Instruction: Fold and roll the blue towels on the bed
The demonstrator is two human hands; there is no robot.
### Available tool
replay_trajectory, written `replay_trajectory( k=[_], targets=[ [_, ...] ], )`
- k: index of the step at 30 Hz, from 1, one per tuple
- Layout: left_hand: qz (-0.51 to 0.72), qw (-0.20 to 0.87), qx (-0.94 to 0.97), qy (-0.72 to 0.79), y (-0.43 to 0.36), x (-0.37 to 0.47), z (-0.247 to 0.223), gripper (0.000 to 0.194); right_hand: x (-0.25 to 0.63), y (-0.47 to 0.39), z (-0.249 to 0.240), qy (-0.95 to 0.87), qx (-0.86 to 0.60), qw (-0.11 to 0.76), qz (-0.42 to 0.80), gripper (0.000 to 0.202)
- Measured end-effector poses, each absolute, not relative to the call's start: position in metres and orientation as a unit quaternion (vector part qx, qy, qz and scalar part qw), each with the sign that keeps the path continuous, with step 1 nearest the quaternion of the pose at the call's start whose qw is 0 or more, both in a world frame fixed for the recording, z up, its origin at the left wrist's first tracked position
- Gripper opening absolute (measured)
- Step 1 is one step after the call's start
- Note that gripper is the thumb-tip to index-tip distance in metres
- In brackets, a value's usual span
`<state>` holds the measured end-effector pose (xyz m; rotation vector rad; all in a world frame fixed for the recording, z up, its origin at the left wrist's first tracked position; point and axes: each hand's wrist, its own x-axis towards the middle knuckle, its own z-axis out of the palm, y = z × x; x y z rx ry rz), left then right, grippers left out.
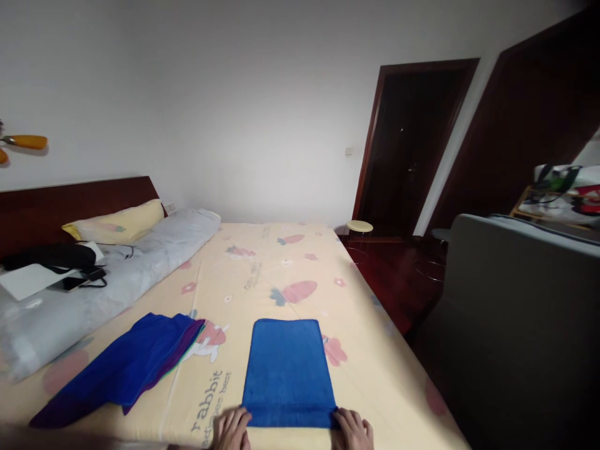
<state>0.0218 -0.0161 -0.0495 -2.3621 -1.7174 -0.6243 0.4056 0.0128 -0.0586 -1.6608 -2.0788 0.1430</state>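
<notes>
While the near edge of the flat, rectangular blue terry towel point(288, 372) lies at the bottom centre of the frame on the pale yellow cartoon-printed bed sheet point(262, 275), its two near corners are held, one by each hand; the left hand point(231, 428) is seen pinching the lower left corner, and the right hand point(352, 429) the lower right corner, fingers closed on the cloth, though how firmly cannot be told. The towel is laid smooth, with a narrow fold or hem along its near edge; its far edge reaches toward the middle of the frame.

If a fold is being made, it is judged that both corners should be lifted together and carried level, so that the edges meet squarely and no crease is dragged in; the sides should be kept aligned, and the cloth pressed flat once laid.

At the lower left, a loose heap of dark blue and purple cloths point(126, 369) is spread, well apart from the towel; a rolled grey quilt point(94, 294) and a yellow pillow point(119, 222) are seen at the left, by the dark wooden headboard point(56, 206).
</notes>
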Motion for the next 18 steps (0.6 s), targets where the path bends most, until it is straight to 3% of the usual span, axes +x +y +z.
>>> replay_trajectory(
  k=[6, 18],
  targets=[
    [-0.201, 0.064, -0.774, -0.597, -0.016, 0.015, -0.03, 0.043, 0.421, 0.017, -0.055, -0.778, -0.582, 0.22, 0.09, 0.037],
    [-0.233, 0.028, -0.756, -0.611, -0.012, 0.027, -0.003, 0.033, 0.417, 0.022, -0.03, -0.776, -0.564, 0.275, 0.064, 0.023]
  ],
)
